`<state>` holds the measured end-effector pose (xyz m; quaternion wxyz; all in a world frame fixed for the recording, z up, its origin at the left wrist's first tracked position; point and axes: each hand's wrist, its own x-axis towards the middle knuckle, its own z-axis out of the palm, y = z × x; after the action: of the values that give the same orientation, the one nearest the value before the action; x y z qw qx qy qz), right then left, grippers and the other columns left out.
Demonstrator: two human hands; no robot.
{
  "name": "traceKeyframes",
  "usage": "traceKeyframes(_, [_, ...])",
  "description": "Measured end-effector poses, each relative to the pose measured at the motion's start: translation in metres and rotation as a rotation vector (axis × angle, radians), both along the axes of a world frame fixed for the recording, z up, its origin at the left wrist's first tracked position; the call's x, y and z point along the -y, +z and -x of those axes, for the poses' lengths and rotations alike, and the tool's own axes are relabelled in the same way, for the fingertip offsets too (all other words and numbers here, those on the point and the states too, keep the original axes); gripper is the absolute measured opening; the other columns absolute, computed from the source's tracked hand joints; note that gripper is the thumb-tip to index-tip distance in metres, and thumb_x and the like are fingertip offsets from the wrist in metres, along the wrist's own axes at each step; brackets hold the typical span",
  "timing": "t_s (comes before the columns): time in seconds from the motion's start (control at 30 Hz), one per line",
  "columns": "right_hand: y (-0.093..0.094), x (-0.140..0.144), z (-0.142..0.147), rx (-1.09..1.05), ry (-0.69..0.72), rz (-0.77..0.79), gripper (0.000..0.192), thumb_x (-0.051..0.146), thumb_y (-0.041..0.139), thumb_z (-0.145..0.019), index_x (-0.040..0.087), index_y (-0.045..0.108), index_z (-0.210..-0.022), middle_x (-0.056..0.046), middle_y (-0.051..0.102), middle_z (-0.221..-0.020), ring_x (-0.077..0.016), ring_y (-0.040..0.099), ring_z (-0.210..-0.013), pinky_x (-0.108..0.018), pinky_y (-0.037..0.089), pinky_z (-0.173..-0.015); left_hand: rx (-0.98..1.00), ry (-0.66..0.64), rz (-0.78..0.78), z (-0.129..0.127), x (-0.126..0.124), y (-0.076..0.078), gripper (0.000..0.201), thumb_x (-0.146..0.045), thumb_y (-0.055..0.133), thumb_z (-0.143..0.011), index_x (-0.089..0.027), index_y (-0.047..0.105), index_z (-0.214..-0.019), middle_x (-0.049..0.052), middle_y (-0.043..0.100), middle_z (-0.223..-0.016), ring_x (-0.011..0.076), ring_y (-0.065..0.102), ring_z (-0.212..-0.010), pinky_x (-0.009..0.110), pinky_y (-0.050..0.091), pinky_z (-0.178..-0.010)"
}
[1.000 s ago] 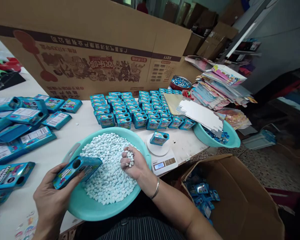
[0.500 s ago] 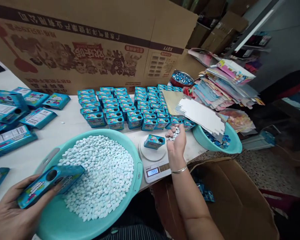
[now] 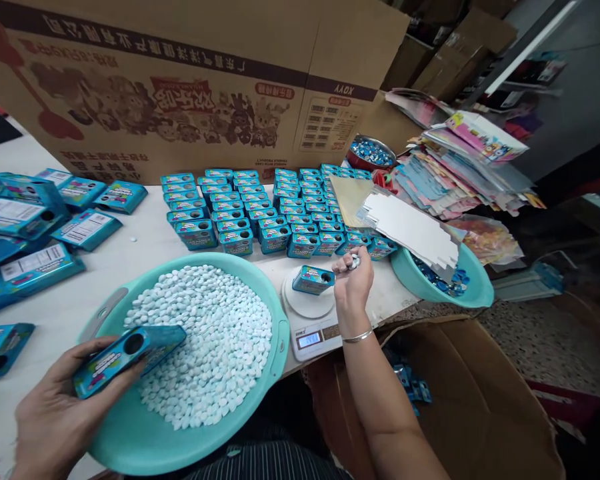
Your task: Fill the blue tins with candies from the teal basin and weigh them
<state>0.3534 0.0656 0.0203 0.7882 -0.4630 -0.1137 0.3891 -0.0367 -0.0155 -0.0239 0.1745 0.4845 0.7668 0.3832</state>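
Brown printed carton (image 3: pixel 180 107) walls off the far edge of a white desk (image 3: pixel 105 268) in a cluttered workroom. Both hands are occupied and well apart. One second ago the right hand (image 3: pixel 354 280) was over the tablets in the basin; now it is at the scale, fingers curled around a few pale candy tablets (image 3: pixel 354 261). That shifts the work, as I judge it, from scooping to the box being weighed. Compared with half a second ago, fewer tablets show in that hand; whether some have dropped or are merely covered, I cannot tell.

Meanwhile the left hand (image 3: pixel 60 407) stays clamped on a tilted blue box (image 3: pixel 115 365), its round hole uncovered, over the near-left part of the turquoise basin (image 3: pixel 280 327). Loose tablets (image 3: pixel 215 333) fill much of that basin, between the hands.

Just left of the right fingertips, another blue box (image 3: pixel 310 280) stands on the digital scale (image 3: pixel 325 337), whose readout is lit but blurred. Beyond it, upright boxes (image 3: pixel 275 240) stand in rows. Farther out, more boxes (image 3: pixel 27 217) lie heaped beyond the left hand, and white card sheets (image 3: pixel 413 230) lie across a second basin (image 3: pixel 475 287) to the right hand's right.
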Motion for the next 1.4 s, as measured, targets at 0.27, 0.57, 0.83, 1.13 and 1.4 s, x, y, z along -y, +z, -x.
traceKeyframes(0.27, [0.017,0.003,-0.024,-0.186,0.090,-0.045,0.034,0.039,0.057,-0.092,0.023,0.037,-0.070,0.014,0.028,-0.048,-0.0030,0.023,-0.033,-0.013,0.020,-0.031,0.005,-0.378,-0.020,-0.018,-0.001,0.030,0.045,-0.050,0.073,-0.061,-0.024,0.070,-0.098,0.004,0.076,-0.098,0.0278,0.071,-0.094,0.043,0.055,-0.095])
traceKeyframes(0.57, [0.024,0.015,-0.025,-0.230,0.090,-0.058,0.033,0.034,0.052,-0.096,0.022,0.038,-0.069,0.013,0.031,-0.047,-0.0025,0.025,-0.032,-0.013,0.021,-0.031,-0.160,-0.644,0.016,0.003,0.003,0.023,0.046,-0.048,0.068,-0.069,-0.029,0.065,-0.111,0.007,0.073,-0.111,0.0345,0.071,-0.100,0.047,0.058,-0.091])
traceKeyframes(0.83, [0.019,0.015,-0.017,-0.319,0.108,-0.056,0.029,0.028,0.043,-0.099,0.021,0.040,-0.070,0.012,0.036,-0.049,-0.0021,0.027,-0.032,-0.012,0.021,-0.033,-0.218,-0.840,-0.051,-0.026,-0.026,0.065,0.067,-0.058,0.069,-0.074,-0.028,0.054,-0.133,0.008,0.063,-0.135,0.0331,0.060,-0.124,0.047,0.050,-0.105])
traceKeyframes(1.13, [0.010,0.004,0.005,-0.188,0.007,-0.051,0.025,0.032,0.054,-0.092,0.022,0.043,-0.072,0.012,0.037,-0.050,-0.0042,0.033,-0.039,-0.017,0.040,-0.047,-0.379,-1.367,-0.021,-0.195,-0.122,0.070,0.071,-0.039,0.067,-0.082,-0.016,0.038,-0.144,0.017,0.049,-0.146,0.0328,0.048,-0.135,0.045,0.044,-0.108])
traceKeyframes(1.4, [0.002,0.003,0.010,-0.025,-0.024,-0.069,0.028,0.038,0.064,-0.086,0.021,0.047,-0.071,0.011,0.041,-0.054,-0.0042,0.039,-0.045,-0.022,0.051,-0.065,-0.528,-1.448,0.004,-0.257,-0.138,0.044,0.068,-0.040,0.078,-0.072,-0.021,0.048,-0.131,0.011,0.061,-0.124,0.0312,0.059,-0.114,0.039,0.049,-0.092])
